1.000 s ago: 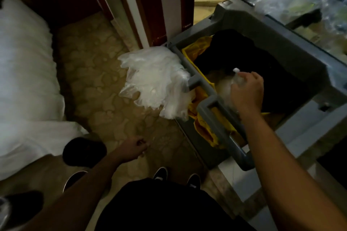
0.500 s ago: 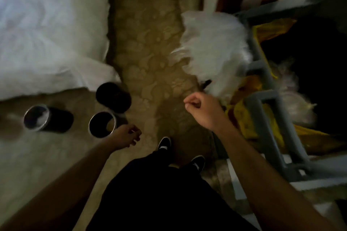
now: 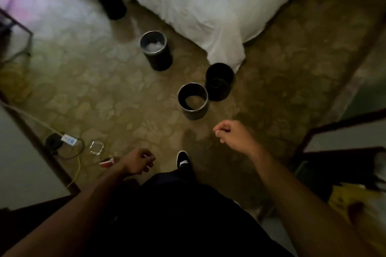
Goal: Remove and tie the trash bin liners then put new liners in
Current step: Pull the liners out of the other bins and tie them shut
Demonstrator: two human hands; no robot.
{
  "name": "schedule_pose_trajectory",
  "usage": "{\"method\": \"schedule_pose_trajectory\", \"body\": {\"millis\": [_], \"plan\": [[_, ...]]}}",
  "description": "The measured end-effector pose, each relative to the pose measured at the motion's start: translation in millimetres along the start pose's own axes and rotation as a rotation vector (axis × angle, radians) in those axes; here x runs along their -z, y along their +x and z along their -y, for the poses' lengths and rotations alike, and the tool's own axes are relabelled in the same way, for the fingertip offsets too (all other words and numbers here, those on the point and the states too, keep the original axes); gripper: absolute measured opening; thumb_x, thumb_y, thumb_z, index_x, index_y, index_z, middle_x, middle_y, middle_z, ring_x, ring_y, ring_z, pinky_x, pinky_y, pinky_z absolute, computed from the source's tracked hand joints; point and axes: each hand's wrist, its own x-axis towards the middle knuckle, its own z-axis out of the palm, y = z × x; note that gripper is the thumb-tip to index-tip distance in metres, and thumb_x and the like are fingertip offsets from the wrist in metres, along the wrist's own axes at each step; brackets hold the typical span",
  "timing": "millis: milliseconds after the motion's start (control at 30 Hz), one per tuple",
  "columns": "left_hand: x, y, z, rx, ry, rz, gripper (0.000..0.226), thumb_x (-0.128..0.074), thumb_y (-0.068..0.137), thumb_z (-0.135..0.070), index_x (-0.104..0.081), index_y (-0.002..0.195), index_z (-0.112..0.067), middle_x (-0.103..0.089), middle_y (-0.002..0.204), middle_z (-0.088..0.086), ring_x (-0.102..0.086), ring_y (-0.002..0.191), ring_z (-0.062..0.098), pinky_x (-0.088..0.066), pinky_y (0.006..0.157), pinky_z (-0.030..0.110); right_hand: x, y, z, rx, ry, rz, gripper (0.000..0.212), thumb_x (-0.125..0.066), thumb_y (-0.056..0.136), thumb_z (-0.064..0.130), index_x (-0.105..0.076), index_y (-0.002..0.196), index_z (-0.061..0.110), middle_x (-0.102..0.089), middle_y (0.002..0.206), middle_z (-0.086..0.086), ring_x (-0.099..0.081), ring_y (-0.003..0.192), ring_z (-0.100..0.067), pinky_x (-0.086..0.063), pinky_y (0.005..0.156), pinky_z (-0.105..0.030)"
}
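Note:
Several round dark trash bins stand on the patterned carpet beside the bed. The nearest bin [image 3: 193, 108] has a silver rim and looks bare inside. A black bin [image 3: 219, 89] touches it on the right. Farther back, a bin [image 3: 158, 58] holds something white and crumpled. The farthest bin [image 3: 113, 6] stands at the top left. My right hand [image 3: 234, 135] hovers just short of the nearest bin, fingers loosely curled, holding nothing. My left hand [image 3: 139, 161] hangs lower, near my shoe, also loosely curled and holding nothing.
A bed with a white sheet [image 3: 208, 6] fills the top right. A power strip [image 3: 69, 139] with cables, a clear plastic piece [image 3: 96, 147] and a red item [image 3: 107, 161] lie on the floor at left. The cart's yellow bag [image 3: 344, 198] shows at the right edge.
My view has swung from the cart to the room floor. My right hand left the cart's bag and came back holding nothing; more bins are now in sight.

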Motion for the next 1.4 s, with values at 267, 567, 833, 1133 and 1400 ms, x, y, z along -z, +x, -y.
{"method": "schedule_pose_trajectory", "body": {"millis": [267, 567, 833, 1133, 1400], "plan": [[91, 39, 34, 0.063, -0.179, -0.046, 0.014, -0.056, 0.102, -0.023, -0.062, 0.095, -0.013, -0.069, 0.084, 0.005, -0.061, 0.062, 0.015, -0.045, 0.055, 0.024, -52, 106, 74, 0.009, -0.185, 0.104, 0.008, -0.064, 0.097, 0.012, -0.07, 0.101, 0.014, -0.071, 0.095, -0.004, -0.065, 0.075, -0.013, -0.049, 0.063, -0.02], [199, 108, -43, -0.033, -0.209, -0.016, 0.014, -0.057, 0.101, -0.03, -0.063, 0.102, -0.018, -0.073, 0.093, 0.004, -0.067, 0.073, 0.014, -0.051, 0.062, 0.027, -46, 190, 66, -0.195, -0.267, 0.134, 0.011, -0.065, 0.092, 0.007, -0.072, 0.089, 0.015, -0.071, 0.09, -0.006, -0.064, 0.079, -0.015, -0.049, 0.062, -0.022], [316, 162, -97, -0.015, -0.144, -0.087, 0.017, -0.057, 0.101, -0.028, -0.065, 0.103, -0.014, -0.074, 0.091, 0.003, -0.069, 0.074, 0.014, -0.051, 0.063, 0.029, -48, 325, 130, -0.241, -0.229, 0.173, 0.018, -0.061, 0.091, 0.006, -0.073, 0.078, 0.01, -0.071, 0.082, -0.011, -0.062, 0.07, -0.02, -0.046, 0.062, -0.028], [405, 187, -43, 0.208, -0.296, -0.318, 0.016, -0.06, 0.1, -0.022, -0.066, 0.096, -0.007, -0.075, 0.084, 0.009, -0.072, 0.072, 0.023, -0.053, 0.059, 0.029, -90, 469, 326, 0.088, -0.412, 0.43, 0.012, -0.062, 0.083, 0.03, -0.071, 0.079, 0.024, -0.076, 0.094, -0.007, -0.071, 0.088, -0.029, -0.059, 0.085, -0.043], [473, 239, -11, 0.302, -0.415, -0.278, 0.018, -0.061, 0.099, -0.023, -0.068, 0.096, -0.006, -0.075, 0.084, 0.009, -0.071, 0.072, 0.022, -0.055, 0.061, 0.032, -115, 571, 486, 0.268, -0.479, 0.407, 0.017, -0.064, 0.094, 0.019, -0.073, 0.108, 0.014, -0.071, 0.103, -0.004, -0.067, 0.091, -0.016, -0.053, 0.076, -0.027]]}}
